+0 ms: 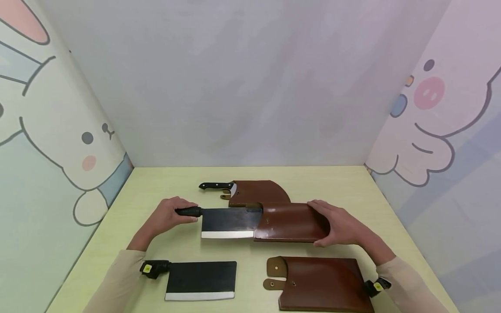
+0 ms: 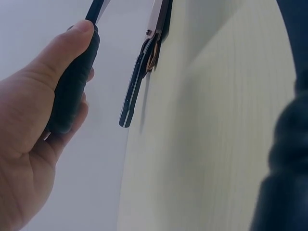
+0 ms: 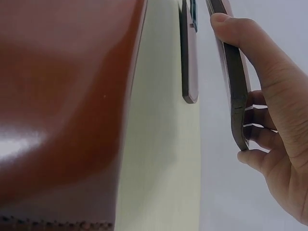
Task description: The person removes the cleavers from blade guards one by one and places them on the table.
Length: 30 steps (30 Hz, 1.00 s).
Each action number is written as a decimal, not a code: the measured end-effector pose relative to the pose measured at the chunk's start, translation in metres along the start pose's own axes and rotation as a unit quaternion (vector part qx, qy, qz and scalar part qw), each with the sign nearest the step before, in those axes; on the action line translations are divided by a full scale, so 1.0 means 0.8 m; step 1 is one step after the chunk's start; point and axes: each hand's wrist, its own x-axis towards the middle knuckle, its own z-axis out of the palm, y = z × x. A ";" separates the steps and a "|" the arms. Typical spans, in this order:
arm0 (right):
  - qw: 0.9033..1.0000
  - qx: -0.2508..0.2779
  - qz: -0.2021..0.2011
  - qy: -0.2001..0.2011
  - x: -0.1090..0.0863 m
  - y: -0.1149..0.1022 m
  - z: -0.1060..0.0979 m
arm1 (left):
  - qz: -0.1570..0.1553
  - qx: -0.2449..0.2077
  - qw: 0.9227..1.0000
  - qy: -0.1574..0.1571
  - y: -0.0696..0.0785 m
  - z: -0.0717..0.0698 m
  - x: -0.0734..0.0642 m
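Observation:
My left hand (image 1: 170,216) grips the black handle (image 2: 72,91) of a cleaver (image 1: 225,221) with a broad dark blade and a bright edge. The blade points right, and its far end is out of sight at the mouth of a brown leather sheath (image 1: 291,222). At the sheath's right end, my right hand (image 1: 339,224) holds it, thumb on one edge and fingers on the other. In the right wrist view, the sheath's narrow dark side (image 3: 237,91) lies between thumb and fingers. Both things are held above the table.
Nearer me, a second cleaver (image 1: 201,278) lies at left and a second brown sheath (image 1: 322,282) with two strap tabs at right. Behind the held pair, a black-handled knife (image 1: 217,185) sits in a curved brown sheath (image 1: 262,191). Walls border the pale table (image 1: 328,184) at back and sides.

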 end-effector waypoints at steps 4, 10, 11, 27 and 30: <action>1.000 -0.006 0.000 0.007 -0.006 0.006 -0.001 | -0.003 0.002 1.000 0.005 -0.007 -0.002 -0.005; 1.000 -0.007 0.003 0.008 -0.014 0.012 -0.002 | 0.004 -0.002 1.000 0.016 -0.019 -0.006 -0.012; 1.000 -0.006 0.004 0.009 -0.015 0.013 -0.002 | 0.004 -0.004 1.000 0.017 -0.021 -0.007 -0.013; 1.000 0.002 0.015 0.003 -0.035 0.030 -0.009 | -0.022 0.004 1.000 0.005 -0.044 -0.016 -0.032; 1.000 -0.003 0.015 0.000 -0.037 0.033 -0.009 | -0.027 0.005 1.000 -0.001 -0.049 -0.016 -0.037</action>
